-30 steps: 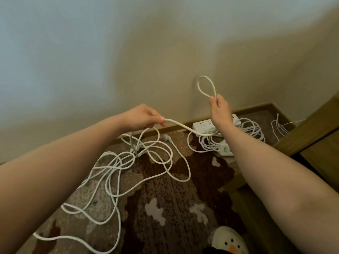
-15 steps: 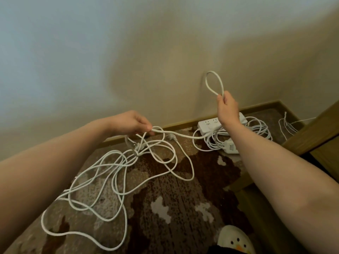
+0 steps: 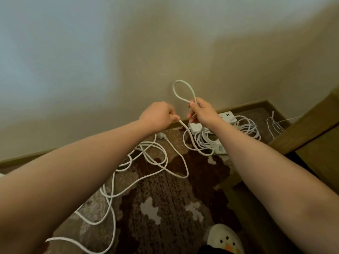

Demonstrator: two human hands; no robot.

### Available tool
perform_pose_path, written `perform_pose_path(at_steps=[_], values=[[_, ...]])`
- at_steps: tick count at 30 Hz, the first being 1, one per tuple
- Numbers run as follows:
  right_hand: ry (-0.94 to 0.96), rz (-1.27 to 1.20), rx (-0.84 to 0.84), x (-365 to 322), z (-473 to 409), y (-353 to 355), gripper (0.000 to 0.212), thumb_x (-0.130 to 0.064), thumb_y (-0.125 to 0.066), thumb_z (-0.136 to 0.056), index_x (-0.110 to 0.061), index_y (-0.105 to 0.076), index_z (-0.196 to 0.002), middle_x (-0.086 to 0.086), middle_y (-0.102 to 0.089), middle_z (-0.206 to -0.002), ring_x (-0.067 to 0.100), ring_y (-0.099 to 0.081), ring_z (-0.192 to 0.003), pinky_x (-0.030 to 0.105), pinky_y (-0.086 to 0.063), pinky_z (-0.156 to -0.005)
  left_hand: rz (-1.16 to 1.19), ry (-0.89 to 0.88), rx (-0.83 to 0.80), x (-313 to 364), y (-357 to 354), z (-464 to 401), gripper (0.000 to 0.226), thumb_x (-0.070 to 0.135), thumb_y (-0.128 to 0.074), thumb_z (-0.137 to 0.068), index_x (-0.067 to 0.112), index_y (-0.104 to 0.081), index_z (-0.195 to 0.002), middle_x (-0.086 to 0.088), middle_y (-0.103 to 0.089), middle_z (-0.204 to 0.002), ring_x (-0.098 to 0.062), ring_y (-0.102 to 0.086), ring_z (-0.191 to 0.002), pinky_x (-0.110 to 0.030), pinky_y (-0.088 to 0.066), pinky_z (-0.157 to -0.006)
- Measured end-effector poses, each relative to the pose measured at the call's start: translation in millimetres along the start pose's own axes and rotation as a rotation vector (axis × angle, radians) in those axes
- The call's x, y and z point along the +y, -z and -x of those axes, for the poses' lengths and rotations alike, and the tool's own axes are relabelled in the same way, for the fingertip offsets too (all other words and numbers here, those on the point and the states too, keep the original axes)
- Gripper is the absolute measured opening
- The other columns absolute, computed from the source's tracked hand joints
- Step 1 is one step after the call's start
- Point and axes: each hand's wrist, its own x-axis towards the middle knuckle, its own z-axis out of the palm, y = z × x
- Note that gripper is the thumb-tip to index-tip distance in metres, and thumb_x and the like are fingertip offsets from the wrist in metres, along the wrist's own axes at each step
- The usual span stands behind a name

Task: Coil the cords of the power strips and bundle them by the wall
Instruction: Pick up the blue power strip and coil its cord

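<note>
Carpet by wall: your right hand (image 3: 202, 111) pinches the cord (image 3: 180, 89) loop, left hand (image 3: 157, 116) seemingly pinching slack; feed even loops, untwisted.

Power strip (image 3: 212, 123) w/ coiled cords (image 3: 245, 129) by wall (image 3: 165, 52), right; loose cord (image 3: 146, 162) sprawled on rug (image 3: 165, 208), left; slipper (image 3: 224, 239) near-right.
</note>
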Motion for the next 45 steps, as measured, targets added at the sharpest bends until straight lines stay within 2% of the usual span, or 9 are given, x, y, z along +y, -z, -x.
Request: perform_pose_path(at_steps=[10, 17, 23, 25, 30, 33, 37, 42, 45], values=[[-0.044, 0.014, -0.034, -6, 9, 0, 0.018, -0.019, -0.038, -0.106, -0.012, -0.052, -0.097, 0.016, -0.061, -0.073, 0.022, -0.057, -0.050, 0.026, -0.048, -0.044, 0.052, 0.174, 0.169, 30, -21, -25, 0.031, 0.038, -0.066, -0.083, 0.008, -0.070, -0.076, -0.009, -0.069, -0.074, -0.026, -0.064, -0.074, -0.038, -0.053, -0.070], [-0.092, -0.094, -0.061, -5, 11, -4, 0.020, -0.025, -0.040, -0.106, -0.011, -0.055, -0.103, 0.008, -0.058, -0.059, 0.024, -0.062, -0.052, 0.031, -0.052, -0.053, 0.243, 0.213, 0.224, 39, -24, -31, 0.025, 0.034, -0.065, -0.083, 0.010, -0.069, -0.078, -0.004, -0.069, -0.067, -0.018, -0.064, -0.068, -0.034, -0.052, -0.069], [-0.057, -0.115, 0.057, -1, 8, 1, 0.022, -0.024, -0.040, -0.105, -0.017, -0.049, -0.086, 0.001, -0.036, -0.058, 0.009, -0.035, -0.039, 0.024, -0.038, -0.039, 0.305, 0.190, 0.196, 28, -21, -34, 0.026, 0.038, -0.065, -0.084, 0.020, -0.066, -0.065, 0.003, -0.064, -0.057, -0.009, -0.056, -0.053, -0.026, -0.040, -0.056], [-0.012, -0.059, 0.115, 2, 8, 2, 0.025, -0.025, -0.041, -0.104, -0.019, -0.047, -0.080, -0.002, -0.037, -0.058, 0.003, -0.032, -0.040, 0.021, -0.030, -0.040, 0.302, 0.182, 0.179, 15, -16, -33, 0.025, 0.039, -0.065, -0.085, 0.019, -0.068, -0.072, 0.004, -0.064, -0.061, -0.009, -0.056, -0.057, -0.026, -0.040, -0.057], [0.093, 0.106, 0.091, 4, 11, 4, 0.029, -0.039, -0.053, -0.098, -0.024, -0.051, -0.074, -0.009, -0.045, -0.064, 0.011, -0.042, -0.060, 0.032, -0.034, -0.061, 0.253, 0.206, 0.136, -29, 6, -26, 0.024, 0.043, -0.067, -0.083, 0.021, -0.065, -0.073, 0.005, -0.059, -0.065, -0.010, -0.052, -0.061, -0.025, -0.037, -0.054], [0.090, 0.265, 0.018, 4, 12, 4, 0.031, -0.049, -0.061, -0.090, -0.024, -0.050, -0.075, -0.007, -0.050, -0.065, 0.015, -0.048, -0.064, 0.035, -0.037, -0.061, 0.252, 0.206, 0.191, -35, 12, -25, 0.024, 0.044, -0.069, -0.080, 0.023, -0.064, -0.069, 0.005, -0.059, -0.064, -0.011, -0.053, -0.062, -0.026, -0.038, -0.055], [0.107, 0.470, 0.017, 2, 10, 5, 0.042, -0.050, -0.053, -0.096, -0.022, -0.045, -0.066, -0.004, -0.046, -0.060, 0.017, -0.044, -0.057, 0.036, -0.033, -0.058, 0.256, 0.148, 0.253, -18, 13, -28, 0.021, 0.042, -0.067, -0.082, 0.023, -0.064, -0.073, 0.008, -0.057, -0.065, -0.006, -0.051, -0.061, -0.024, -0.035, -0.052], [0.075, 0.423, 0.202, 2, 9, 11, 0.047, -0.050, -0.043, -0.101, -0.021, -0.041, -0.063, -0.002, -0.044, -0.059, 0.019, -0.041, -0.056, 0.036, -0.032, -0.056, 0.202, 0.095, 0.042, -40, 25, -15, 0.023, 0.038, -0.054, -0.093, 0.021, -0.069, -0.087, 0.005, -0.056, -0.068, -0.011, -0.051, -0.065, -0.028, -0.039, -0.061], [0.005, 0.315, 0.340, 6, 3, 17, 0.048, -0.051, -0.043, -0.100, -0.019, -0.038, -0.064, -0.002, -0.042, -0.059, 0.020, -0.040, -0.057, 0.036, -0.032, -0.057, 0.278, 0.152, 0.024, -73, 35, -1, 0.024, 0.037, -0.052, -0.094, 0.023, -0.071, -0.090, 0.007, -0.053, -0.066, -0.008, -0.047, -0.061, -0.027, -0.039, -0.060]])
